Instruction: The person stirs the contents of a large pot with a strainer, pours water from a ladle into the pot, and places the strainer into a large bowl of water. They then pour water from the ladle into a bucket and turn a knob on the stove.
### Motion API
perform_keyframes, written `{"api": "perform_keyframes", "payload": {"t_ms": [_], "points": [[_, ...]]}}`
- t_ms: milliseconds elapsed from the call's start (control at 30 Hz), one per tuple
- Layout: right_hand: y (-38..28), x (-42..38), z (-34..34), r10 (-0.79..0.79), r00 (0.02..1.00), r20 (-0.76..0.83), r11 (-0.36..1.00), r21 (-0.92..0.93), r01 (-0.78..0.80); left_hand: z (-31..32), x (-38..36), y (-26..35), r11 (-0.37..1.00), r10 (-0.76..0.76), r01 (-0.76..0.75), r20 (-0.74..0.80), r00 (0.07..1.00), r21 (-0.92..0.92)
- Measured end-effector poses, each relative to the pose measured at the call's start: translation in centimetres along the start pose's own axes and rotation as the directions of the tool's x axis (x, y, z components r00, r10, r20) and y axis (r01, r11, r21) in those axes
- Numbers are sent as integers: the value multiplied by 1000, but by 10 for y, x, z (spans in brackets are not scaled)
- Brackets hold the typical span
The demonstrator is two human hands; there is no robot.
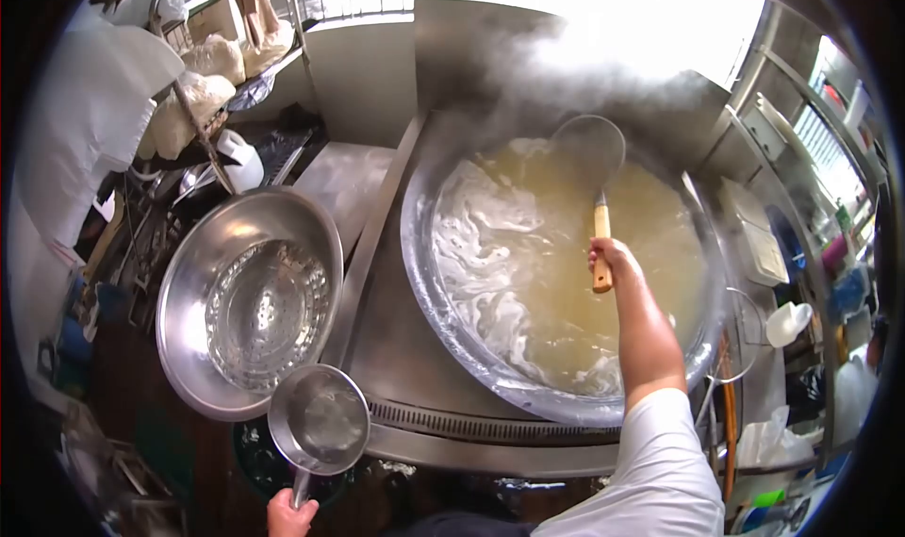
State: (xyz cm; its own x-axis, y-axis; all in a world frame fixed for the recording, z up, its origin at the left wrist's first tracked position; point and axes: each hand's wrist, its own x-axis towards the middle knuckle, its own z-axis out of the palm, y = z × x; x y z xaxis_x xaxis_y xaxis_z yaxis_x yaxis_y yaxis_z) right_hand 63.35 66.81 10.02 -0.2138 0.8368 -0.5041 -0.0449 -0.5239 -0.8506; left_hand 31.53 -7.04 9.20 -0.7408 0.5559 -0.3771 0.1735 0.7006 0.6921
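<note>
My right hand (pixel 606 257) is closed round the wooden handle of a round wire skimmer (pixel 589 150), reaching over a very large pot (pixel 566 407). The skimmer's head is toward the pot's far side, partly veiled by steam. Cloudy yellowish liquid (pixel 584 282) fills the pot, with white foam (pixel 485 259) swirling on its left. At the bottom of the view my left hand (pixel 290 516) grips the short handle of a round metal dipper (pixel 325 420). This dipper overlaps the near rim of a wide steel basin (pixel 189 367), which has some clear liquid in its bottom.
A steel stove top (pixel 386 339) surrounds the pot, with a slotted grate (pixel 471 421) along its front. Metal shelving (pixel 801 84) holds containers on the right. To the left are a white jug (pixel 240 163), filled bags (pixel 189 113) and a person in white clothing (pixel 85 113).
</note>
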Motion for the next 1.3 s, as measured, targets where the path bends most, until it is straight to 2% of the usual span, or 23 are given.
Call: {"api": "perform_keyframes", "payload": {"t_ms": [33, 100, 167, 200, 300, 400, 467, 500, 567, 600, 633, 700, 767, 867, 900, 967, 1000, 1033, 1100, 1133, 1200, 1233, 1300], "points": [[2, 4, 7, 7, 999, 35, 1000, -27, -6, 2, -3, -1, 999, 52, -52, -15, 999, 6], [6, -5, 18, 27, 999, 37, 997, -75, -24, -2, -4, 17, 998, 34, -34, 1, 999, 45], [15, -13, 19, 89, 986, 140, 976, -212, -58, -5, -2, 23, 995, -97, 97, 50, 994, -2], [20, -15, 10, 155, 970, 189, 972, -205, -115, -5, -1, 26, 995, -102, 102, 54, 993, -4], [34, -44, -6, 182, 953, 241, 946, -307, -103, -4, 0, 33, 993, -98, 99, 24, 995, -70], [47, -80, -19, 264, 914, 308, 923, -357, -146, -7, 1, 35, 985, -143, 149, 62, 988, -91], [56, -110, -24, 301, 895, 329, 918, -356, -177, -14, 6, 33, 961, -214, 243, 200, 956, -135], [63, -124, -27, 323, 888, 328, 913, -354, -202, -17, 10, 30, 963, -206, 236, 206, 957, -132], [73, -159, -32, 362, 852, 378, 913, -326, -244, -23, 21, 20, 848, -211, 397, 466, 860, -350], [75, -183, -29, 376, 851, 367, 912, -312, -268, -29, 28, 18, 813, -228, 477, 571, 789, -334], [79, -201, -30, 400, 836, 376, 904, -311, -293, -31, 32, 20, 818, -218, 470, 578, 787, -331], [84, -244, -30, 396, 831, 391, 914, -257, -315, -31, 39, 22, 707, -144, 571, 705, 694, -418], [89, -281, -31, 438, 798, 413, 899, -218, -381, -26, 49, 17, 672, -86, 593, 748, 658, -445], [90, -340, -27, 437, 786, 437, 899, -186, -396, -19, 59, 21, 578, 82, 648, 826, 558, -496], [88, -362, -22, 434, 804, 407, 901, -197, -387, -17, 56, 27, 566, 69, 652, 817, 573, -505], [90, -402, -13, 387, 855, 345, 918, -227, -325, -13, 50, 38, 658, 34, 579, 788, 615, -480], [94, -422, -8, 365, 873, 324, 925, -229, -302, -11, 49, 39, 662, 21, 575, 779, 627, -481], [91, -441, 3, 362, 898, 251, 900, -346, -266, -10, 49, 43, 677, 34, 557, 776, 630, -481], [104, -472, 19, 285, 934, 214, 888, -426, -173, -6, 49, 45, 700, 82, 498, 749, 657, -513], [115, -482, 23, 296, 930, 219, 886, -426, -182, -8, 47, 47, 694, 93, 493, 744, 661, -525], [138, -497, 29, 162, 979, 126, 833, -548, -67, -13, 42, 47, 717, 85, 484, 752, 654, -502], [150, -503, 34, 174, 976, 133, 835, -546, -74, -17, 39, 46, 727, 78, 487, 762, 643, -485], [170, -514, 40, 0, 998, 60, 661, -749, 45, -28, 32, 46, 728, 80, 485, 763, 641, -484]]}}
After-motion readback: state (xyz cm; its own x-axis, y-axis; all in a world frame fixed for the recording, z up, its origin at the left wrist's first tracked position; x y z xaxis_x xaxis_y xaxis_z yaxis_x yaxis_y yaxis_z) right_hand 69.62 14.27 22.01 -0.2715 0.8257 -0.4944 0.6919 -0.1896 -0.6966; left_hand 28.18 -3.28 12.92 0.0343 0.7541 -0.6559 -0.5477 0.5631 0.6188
